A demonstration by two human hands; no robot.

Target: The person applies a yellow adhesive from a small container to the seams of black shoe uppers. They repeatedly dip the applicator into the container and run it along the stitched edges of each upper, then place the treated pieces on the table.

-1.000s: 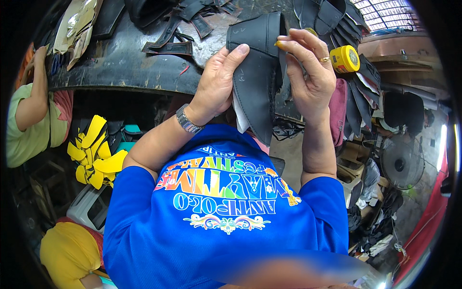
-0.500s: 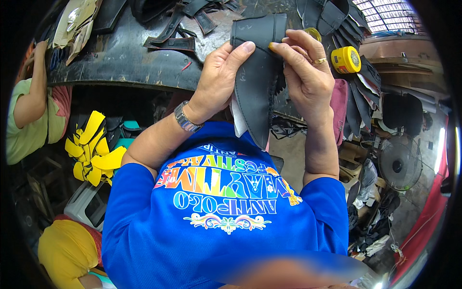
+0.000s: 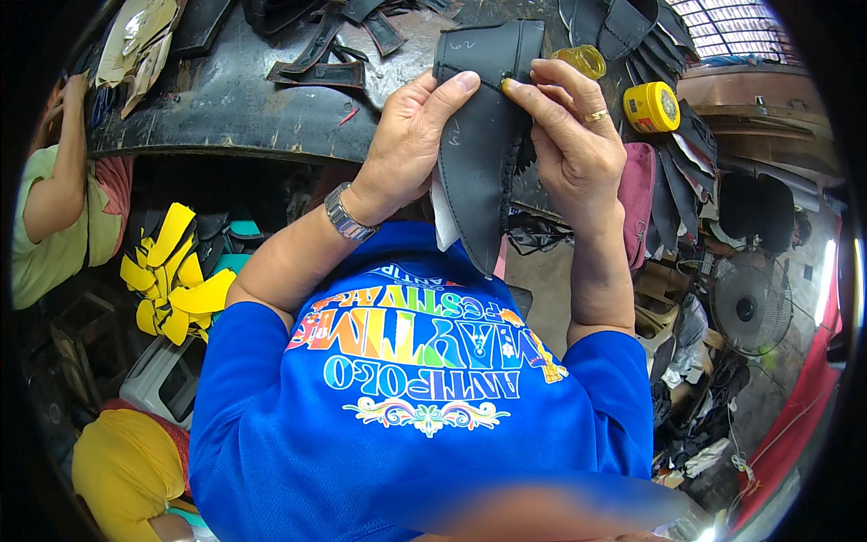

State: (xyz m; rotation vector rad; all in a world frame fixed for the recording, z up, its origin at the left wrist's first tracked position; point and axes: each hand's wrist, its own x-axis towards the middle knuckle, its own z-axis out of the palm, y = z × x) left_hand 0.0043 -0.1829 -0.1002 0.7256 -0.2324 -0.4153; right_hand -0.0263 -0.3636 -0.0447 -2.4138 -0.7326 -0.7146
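Between both hands' fingers [image 3: 465, 83], a folded black leather piece [image 3: 483, 154].

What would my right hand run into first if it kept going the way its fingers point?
Probably the left hand: the right hand points leftward across the black leather piece both hold, though depth is unclear.

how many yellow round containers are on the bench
2: a clear yellowish jar just behind the right hand, and a yellow tub to its right near the bench edge. Others may be hidden among the black pieces.
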